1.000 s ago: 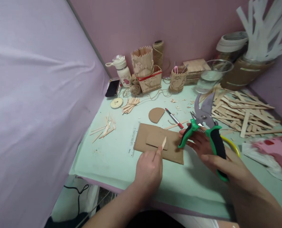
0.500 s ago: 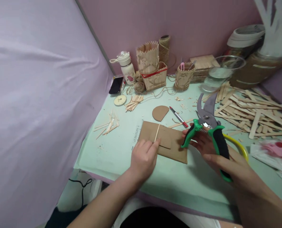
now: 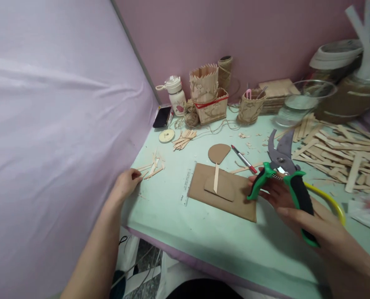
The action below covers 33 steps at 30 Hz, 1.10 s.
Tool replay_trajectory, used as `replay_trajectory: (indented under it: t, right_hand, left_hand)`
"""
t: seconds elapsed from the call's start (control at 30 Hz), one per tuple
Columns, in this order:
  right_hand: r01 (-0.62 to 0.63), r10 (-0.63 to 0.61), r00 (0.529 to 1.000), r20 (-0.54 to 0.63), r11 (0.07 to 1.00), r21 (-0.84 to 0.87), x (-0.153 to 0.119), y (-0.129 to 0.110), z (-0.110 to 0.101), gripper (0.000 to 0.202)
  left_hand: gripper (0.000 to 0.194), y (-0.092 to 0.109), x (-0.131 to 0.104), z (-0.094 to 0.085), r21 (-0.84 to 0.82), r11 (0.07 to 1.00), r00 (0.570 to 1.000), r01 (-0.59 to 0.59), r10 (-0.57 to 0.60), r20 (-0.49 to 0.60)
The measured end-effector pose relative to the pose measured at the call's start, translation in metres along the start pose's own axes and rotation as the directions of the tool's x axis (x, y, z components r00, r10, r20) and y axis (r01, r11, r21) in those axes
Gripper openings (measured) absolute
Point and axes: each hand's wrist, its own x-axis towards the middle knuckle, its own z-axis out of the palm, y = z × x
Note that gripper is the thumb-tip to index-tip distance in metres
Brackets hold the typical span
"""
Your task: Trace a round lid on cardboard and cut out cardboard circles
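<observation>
My right hand [image 3: 284,203] is wrapped round the green and black handles of a pair of pruning shears [image 3: 278,162], whose blades stand apart, pointing up and away. At the far left, my left hand [image 3: 128,182] has its fingers pinched together beside a small heap of thin wood slivers [image 3: 155,167]. Whether a sliver is between those fingertips is too small to tell. A brown cardboard rectangle [image 3: 200,178] lies in the middle of the table. On it rests a half-round cardboard piece [image 3: 226,187], crossed by a trimmed wooden stick [image 3: 216,178] with a slanted near end.
Behind the cardboard lie another cardboard cutout [image 3: 219,153] and a red-tipped pen [image 3: 243,159]. A clear ruler [image 3: 187,187] shows at its left edge. Many wooden sticks [image 3: 331,153] are heaped at right, near a water cup [image 3: 297,108]. Stick-covered baskets [image 3: 212,110] and a bottle [image 3: 176,97] stand behind.
My left hand has let go of the stick on the cardboard and moved left to the slivers. The stick stays on the half-round piece. My right hand still holds the shears; the view has shifted slightly.
</observation>
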Motion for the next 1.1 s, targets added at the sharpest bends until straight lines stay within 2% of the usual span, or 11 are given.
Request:
replay_trajectory:
  t: [0.2, 0.33, 0.37, 0.43, 0.47, 0.53, 0.6, 0.73, 0.87, 1.0, 1.1]
  right_hand:
    - [-0.003, -0.003, 0.998, 0.058, 0.995, 0.101, 0.005, 0.01, -0.003, 0.048]
    - [-0.008, -0.001, 0.996, 0.085, 0.995, 0.099, 0.005, 0.008, -0.004, 0.047]
    - [-0.013, 0.004, 0.996, 0.088, 0.996, 0.094, 0.005, 0.008, -0.004, 0.047]
    - [-0.01, 0.003, 0.996, 0.089, 0.997, 0.08, 0.006, 0.008, -0.004, 0.048]
    - [-0.006, -0.001, 0.996, 0.091, 0.997, 0.075, 0.006, 0.008, -0.005, 0.048]
    - [0.001, -0.008, 0.996, 0.089, 0.997, 0.075, 0.006, 0.008, -0.005, 0.045]
    - [0.008, -0.015, 0.996, 0.087, 0.997, 0.083, 0.007, 0.008, -0.006, 0.042]
    - [0.02, -0.027, 0.996, 0.081, 0.997, 0.078, 0.005, 0.005, -0.006, 0.039]
    - [0.021, -0.028, 0.996, 0.09, 0.997, 0.075, 0.001, -0.002, -0.004, 0.046]
    - [0.038, -0.042, 0.995, 0.087, 0.998, 0.043, -0.002, -0.008, -0.002, 0.044]
    - [0.033, -0.035, 0.997, 0.075, 0.999, 0.026, -0.003, -0.01, -0.002, 0.045]
  left_hand:
    - [0.013, 0.002, -0.001, 0.001, -0.028, 0.999, 0.999, -0.034, 0.034, 0.0]
    - [0.019, 0.028, -0.019, -0.008, -0.089, 0.995, 0.988, -0.054, 0.04, -0.152]
    - [0.017, 0.04, -0.029, -0.006, -0.206, 0.972, 0.97, -0.116, 0.066, -0.235]
    - [0.011, 0.07, -0.053, 0.004, -0.404, 0.843, 0.905, -0.356, 0.204, -0.372]
    - [0.009, 0.086, -0.066, 0.013, -0.411, 0.766, 0.843, -0.495, 0.31, -0.44]
    - [0.017, 0.118, -0.091, 0.033, -0.28, 0.586, 0.635, -0.76, 0.579, -0.511]
    - [0.026, 0.144, -0.108, 0.055, -0.193, 0.392, 0.436, -0.9, 0.781, -0.448]
    - [0.025, 0.172, -0.114, 0.085, -0.133, 0.279, 0.308, -0.951, 0.888, -0.342]
    - [0.025, 0.176, -0.104, 0.095, -0.115, 0.248, 0.271, -0.962, 0.922, -0.277]
    - [0.027, 0.174, -0.1, 0.095, -0.061, 0.163, 0.173, -0.985, 0.947, -0.271]
    - [0.027, 0.175, -0.099, 0.093, -0.011, 0.164, 0.162, -0.986, 0.959, -0.231]
